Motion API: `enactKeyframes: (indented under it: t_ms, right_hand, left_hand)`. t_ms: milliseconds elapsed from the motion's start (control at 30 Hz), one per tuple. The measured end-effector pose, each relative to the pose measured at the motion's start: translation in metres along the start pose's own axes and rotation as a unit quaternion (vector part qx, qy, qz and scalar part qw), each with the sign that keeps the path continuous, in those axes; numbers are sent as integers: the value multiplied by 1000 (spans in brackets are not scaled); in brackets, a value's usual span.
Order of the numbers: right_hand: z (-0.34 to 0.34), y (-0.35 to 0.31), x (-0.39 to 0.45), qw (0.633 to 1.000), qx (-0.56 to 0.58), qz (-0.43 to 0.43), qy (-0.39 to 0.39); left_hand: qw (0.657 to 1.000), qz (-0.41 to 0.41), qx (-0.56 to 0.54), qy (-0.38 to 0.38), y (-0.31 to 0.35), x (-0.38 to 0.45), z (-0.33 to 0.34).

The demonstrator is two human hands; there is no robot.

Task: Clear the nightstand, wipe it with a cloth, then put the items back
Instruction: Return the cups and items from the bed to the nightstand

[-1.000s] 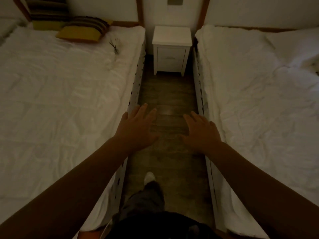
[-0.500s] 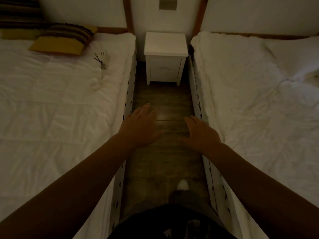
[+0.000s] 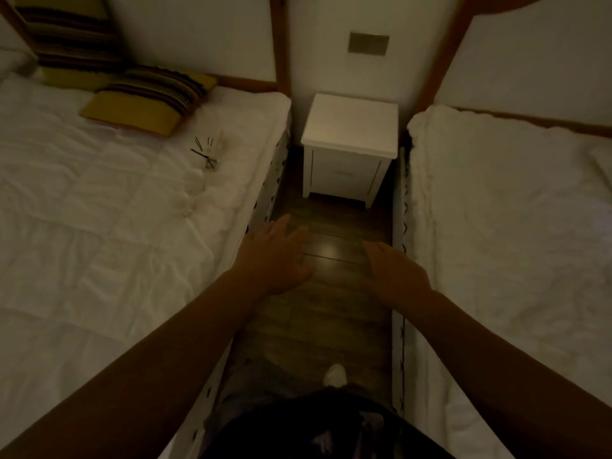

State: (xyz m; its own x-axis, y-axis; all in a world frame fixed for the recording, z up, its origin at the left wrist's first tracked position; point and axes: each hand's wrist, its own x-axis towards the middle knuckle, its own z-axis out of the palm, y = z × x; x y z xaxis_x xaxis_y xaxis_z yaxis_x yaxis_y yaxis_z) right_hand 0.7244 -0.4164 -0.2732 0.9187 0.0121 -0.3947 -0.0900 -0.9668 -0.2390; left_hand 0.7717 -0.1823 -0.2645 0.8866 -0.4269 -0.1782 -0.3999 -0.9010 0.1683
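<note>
A: Which step is the person on?

B: The approach, by the look of it. The nightstand (image 3: pixel 350 127) stands against the wall at the far end of the aisle, between the left bed (image 3: pixel 99 226) and the right bed (image 3: pixel 513 226), and its top shows nothing lying on it in this dim light. A small bundle of dark sticks (image 3: pixel 207 154) lies on the left bed near the striped cushion (image 3: pixel 149 101); it may be one of the cleared items, though that is a guess.

A: And the hands?

B: The left hand (image 3: pixel 275 260) and the right hand (image 3: pixel 395 271) reach forward over the wooden floor (image 3: pixel 331 309), well short of the nightstand. Each grip is wide, fingers spread, holding nothing.

A: So no cloth?

B: None in view. The next move likely calls for closing the gap to the nightstand, then either fetching a cloth or collecting the items from the bed.
</note>
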Motion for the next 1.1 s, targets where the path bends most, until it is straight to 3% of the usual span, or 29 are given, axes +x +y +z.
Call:
enactKeyframes:
  t_ms: [333,667,933,1100]
  right_hand:
    - [-59,-9,165,998,-32,-57,1]
    - [-99,-127,346,976,-100,-192,-21]
    - [-110,-244,460,923,-162,-342,-73]
    - [-88,-303,525,864,-220,-435,-125]
  left_hand:
    - [997,-74,-31,-13,-64,122,-14]
    - [977,-210,-47,-8,-223,217,-35]
    - [928,-363,-83,4,-311,225,-35]
    - [865,-487,-120,5,-333,219,-13]
